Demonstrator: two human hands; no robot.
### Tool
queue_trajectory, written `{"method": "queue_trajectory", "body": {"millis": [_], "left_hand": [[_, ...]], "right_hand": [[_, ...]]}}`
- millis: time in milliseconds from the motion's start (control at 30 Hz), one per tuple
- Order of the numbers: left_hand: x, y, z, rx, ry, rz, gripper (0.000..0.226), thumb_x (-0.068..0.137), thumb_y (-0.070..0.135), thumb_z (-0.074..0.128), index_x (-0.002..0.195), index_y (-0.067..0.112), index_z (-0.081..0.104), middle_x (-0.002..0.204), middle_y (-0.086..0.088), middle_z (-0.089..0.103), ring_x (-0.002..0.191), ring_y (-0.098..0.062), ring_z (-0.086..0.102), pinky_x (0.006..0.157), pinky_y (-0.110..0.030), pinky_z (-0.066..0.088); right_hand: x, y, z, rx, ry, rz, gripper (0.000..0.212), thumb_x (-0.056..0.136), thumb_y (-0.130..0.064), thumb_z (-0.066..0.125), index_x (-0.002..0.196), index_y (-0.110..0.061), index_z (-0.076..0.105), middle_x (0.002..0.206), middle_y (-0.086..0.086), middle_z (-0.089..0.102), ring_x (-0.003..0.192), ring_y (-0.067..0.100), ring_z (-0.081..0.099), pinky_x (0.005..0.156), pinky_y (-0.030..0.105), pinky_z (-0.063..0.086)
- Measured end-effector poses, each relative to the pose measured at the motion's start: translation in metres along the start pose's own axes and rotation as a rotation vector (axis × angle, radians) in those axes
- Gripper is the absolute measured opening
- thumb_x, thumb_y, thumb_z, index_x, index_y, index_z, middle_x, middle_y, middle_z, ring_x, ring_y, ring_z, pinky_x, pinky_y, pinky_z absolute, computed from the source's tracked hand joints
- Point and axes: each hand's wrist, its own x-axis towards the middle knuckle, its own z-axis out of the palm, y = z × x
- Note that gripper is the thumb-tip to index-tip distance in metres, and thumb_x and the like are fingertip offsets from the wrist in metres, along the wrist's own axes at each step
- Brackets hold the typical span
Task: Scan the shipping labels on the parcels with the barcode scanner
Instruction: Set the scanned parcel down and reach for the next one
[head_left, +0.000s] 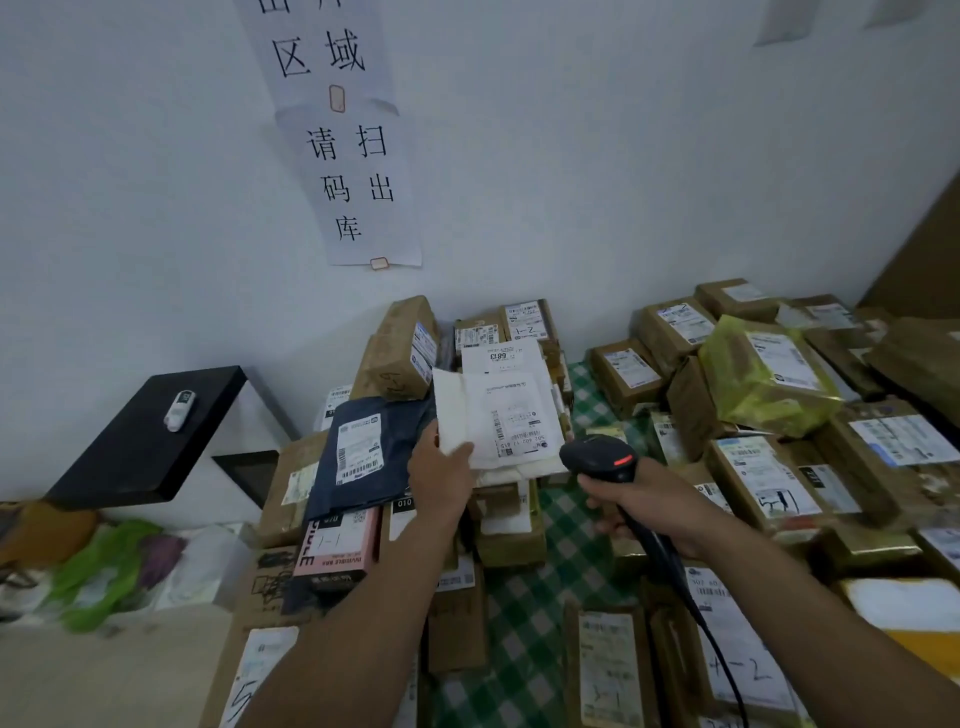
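Presently, both hands full: left hand (441, 478) pinch-tight on white parcel (467, 410), right hand (644, 504) firm around barcode scanner (602, 457).

Plain white wall (623, 156) behind, dim flat light. Paper sign (363, 208) with black Chinese characters taped up, second sheet (317, 52) overlapping above. Black tabletop (140, 452) at left, small white device (180, 410) lying on it. Green-and-white checked cloth (519, 597) below. Green and clear plastic bags (109, 571) bottom left. Brown panel (919, 260) at right edge.
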Motion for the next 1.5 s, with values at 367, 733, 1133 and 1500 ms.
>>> {"method": "queue_trajectory", "body": {"millis": [367,733,1133,1500], "left_hand": [[-0.010,0.064,-0.019,-0.227,-0.306,0.327,0.060,0.091,0.004,0.075,0.144,0.026,0.058,0.127,0.009,0.068,0.108,-0.005,0.069,0.077,-0.031,0.063],[-0.009,0.098,-0.001,0.029,-0.533,0.482,0.062,0.091,0.008,0.077,0.144,0.033,0.057,0.152,0.005,0.052,0.127,-0.011,0.059,0.069,-0.020,0.060],[-0.017,0.098,0.005,0.070,-0.548,0.478,0.061,0.091,0.006,0.076,0.145,0.026,0.057,0.132,0.022,0.053,0.090,0.025,0.058,0.072,-0.025,0.062],[-0.023,0.108,0.026,-0.062,-0.534,0.340,0.059,0.089,0.008,0.079,0.140,0.032,0.060,0.118,0.016,0.066,0.100,-0.011,0.070,0.065,-0.027,0.062]], "right_hand": [[-0.048,-0.019,-0.018,-0.209,0.146,-0.255,0.031,0.088,-0.036,0.079,0.116,-0.037,0.066,0.084,-0.008,0.078,0.073,0.008,0.073,0.069,0.027,0.060],[-0.082,-0.002,-0.032,-0.399,0.195,-0.341,0.051,0.088,-0.040,0.079,0.135,-0.034,0.059,0.116,-0.017,0.071,0.103,-0.012,0.063,0.085,0.010,0.049],[-0.092,-0.006,-0.036,-0.448,0.210,-0.329,0.040,0.090,-0.036,0.078,0.126,-0.039,0.059,0.099,-0.025,0.067,0.089,-0.026,0.056,0.070,-0.003,0.040],[-0.092,-0.005,-0.046,-0.416,0.210,-0.262,0.030,0.090,-0.043,0.076,0.116,-0.042,0.062,0.080,-0.026,0.072,0.075,-0.006,0.069,0.064,0.008,0.046]]}}
